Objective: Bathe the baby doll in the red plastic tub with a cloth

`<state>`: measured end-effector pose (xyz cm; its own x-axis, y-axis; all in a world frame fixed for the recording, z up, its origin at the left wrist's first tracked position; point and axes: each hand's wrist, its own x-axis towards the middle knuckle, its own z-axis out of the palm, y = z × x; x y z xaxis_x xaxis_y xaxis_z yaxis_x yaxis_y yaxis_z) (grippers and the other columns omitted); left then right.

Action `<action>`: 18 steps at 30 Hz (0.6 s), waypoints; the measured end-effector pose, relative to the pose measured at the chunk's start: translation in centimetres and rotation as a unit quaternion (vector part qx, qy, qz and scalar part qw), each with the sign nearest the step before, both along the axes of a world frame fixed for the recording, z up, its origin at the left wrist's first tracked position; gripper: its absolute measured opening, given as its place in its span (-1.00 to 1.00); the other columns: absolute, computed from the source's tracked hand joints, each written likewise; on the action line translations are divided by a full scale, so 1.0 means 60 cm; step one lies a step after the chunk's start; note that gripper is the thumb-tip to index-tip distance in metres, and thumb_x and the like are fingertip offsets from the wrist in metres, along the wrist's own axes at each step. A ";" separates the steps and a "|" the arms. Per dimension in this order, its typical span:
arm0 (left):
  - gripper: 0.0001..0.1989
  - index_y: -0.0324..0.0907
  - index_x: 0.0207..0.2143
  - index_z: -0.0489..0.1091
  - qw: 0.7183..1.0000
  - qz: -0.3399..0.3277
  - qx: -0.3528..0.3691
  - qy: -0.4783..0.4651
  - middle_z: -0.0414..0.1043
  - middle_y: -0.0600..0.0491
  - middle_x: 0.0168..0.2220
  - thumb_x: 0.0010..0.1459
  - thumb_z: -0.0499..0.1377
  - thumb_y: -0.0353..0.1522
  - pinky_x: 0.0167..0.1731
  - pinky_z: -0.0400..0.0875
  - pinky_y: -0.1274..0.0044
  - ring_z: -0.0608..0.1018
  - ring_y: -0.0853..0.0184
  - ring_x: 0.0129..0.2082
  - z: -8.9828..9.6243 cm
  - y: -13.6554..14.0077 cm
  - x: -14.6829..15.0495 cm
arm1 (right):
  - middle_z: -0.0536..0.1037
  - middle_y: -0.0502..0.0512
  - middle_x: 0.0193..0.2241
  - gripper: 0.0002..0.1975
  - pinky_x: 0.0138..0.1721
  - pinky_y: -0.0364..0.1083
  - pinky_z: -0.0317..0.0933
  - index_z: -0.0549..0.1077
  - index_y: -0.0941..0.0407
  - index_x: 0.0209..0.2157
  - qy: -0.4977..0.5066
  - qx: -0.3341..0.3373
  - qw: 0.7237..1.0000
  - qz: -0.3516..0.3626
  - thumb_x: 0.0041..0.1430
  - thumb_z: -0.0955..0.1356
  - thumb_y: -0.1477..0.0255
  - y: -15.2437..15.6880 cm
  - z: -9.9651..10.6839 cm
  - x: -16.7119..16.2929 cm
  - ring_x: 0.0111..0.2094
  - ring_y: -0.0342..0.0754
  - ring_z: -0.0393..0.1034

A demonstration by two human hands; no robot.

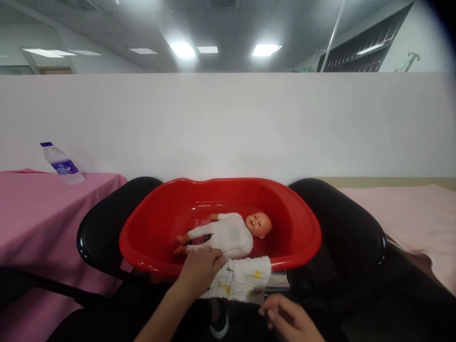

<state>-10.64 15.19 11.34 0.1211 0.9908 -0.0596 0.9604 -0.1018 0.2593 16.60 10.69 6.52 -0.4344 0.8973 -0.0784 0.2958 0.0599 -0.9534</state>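
Observation:
A baby doll (228,232) in a white body suit lies face up in a red baby bathtub (299,228), its head to the right. Over the tub's near rim hangs a white cloth (245,282) with yellow and dark stains or prints. My left hand (201,270) is closed at the cloth's upper left part, by the rim and just below the doll's legs; its fingertips are partly hidden. Close to the cloth's lower right corner is my right hand (285,316), its fingers loosely bent and a little apart, with nothing visible in them.
Black chairs (103,228) flank the tub on both sides. A plastic bottle (63,164) with a blue cap appears at the left on a pink-covered table (96,190). Pale pink cloth (399,209) covers a surface at right. Behind stands a white partition (228,123); a shoe (220,327) shows below.

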 end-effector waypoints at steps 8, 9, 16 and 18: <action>-0.64 -0.18 -0.08 0.47 0.993 0.052 -0.033 0.103 0.44 -0.17 -0.02 0.13 0.13 -0.22 -0.10 0.37 0.26 0.48 0.03 -0.02 -0.059 0.167 -0.095 | 0.52 0.17 -0.03 -0.65 0.06 0.10 0.20 0.45 0.02 0.04 -0.253 0.346 0.897 0.111 0.33 0.22 0.27 0.095 0.107 -0.050 -0.03 0.10 0.38; -0.61 -0.19 -0.05 0.47 0.991 0.050 -0.041 0.120 0.40 -0.19 0.03 0.07 0.18 -0.24 -0.05 0.34 0.22 0.44 -0.01 0.04 -0.078 0.179 -0.103 | 0.53 0.19 -0.04 -0.63 0.03 0.12 0.21 0.45 0.04 0.06 -0.289 0.354 0.881 0.120 0.31 0.23 0.25 0.106 0.101 -0.055 -0.05 0.14 0.40; -0.31 -0.12 -0.04 0.49 0.986 -0.029 -0.143 0.078 0.15 -0.21 0.24 -0.22 0.32 0.03 0.07 0.13 -0.02 0.24 -0.17 0.20 -0.155 0.221 -0.142 | 0.55 0.12 -0.07 -0.60 -0.11 -0.02 0.29 0.40 -0.04 0.13 -0.256 0.294 0.894 0.222 0.31 0.23 0.23 0.131 0.129 -0.063 -0.12 0.07 0.47; -0.26 -0.13 0.00 0.48 0.983 -0.047 -0.161 0.082 0.09 -0.24 0.28 -0.22 0.30 0.06 0.09 0.08 -0.05 0.17 -0.20 0.24 -0.165 0.223 -0.145 | 0.53 0.09 -0.02 -0.61 -0.02 -0.05 0.25 0.39 -0.06 0.14 -0.203 0.244 0.918 0.239 0.32 0.23 0.24 0.132 0.146 -0.062 -0.04 0.03 0.43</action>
<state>-19.31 28.59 1.46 0.1740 0.9025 -0.3939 0.9821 -0.1300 0.1360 12.91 18.63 15.27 -0.8110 0.5837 0.0390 0.4501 0.6652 -0.5957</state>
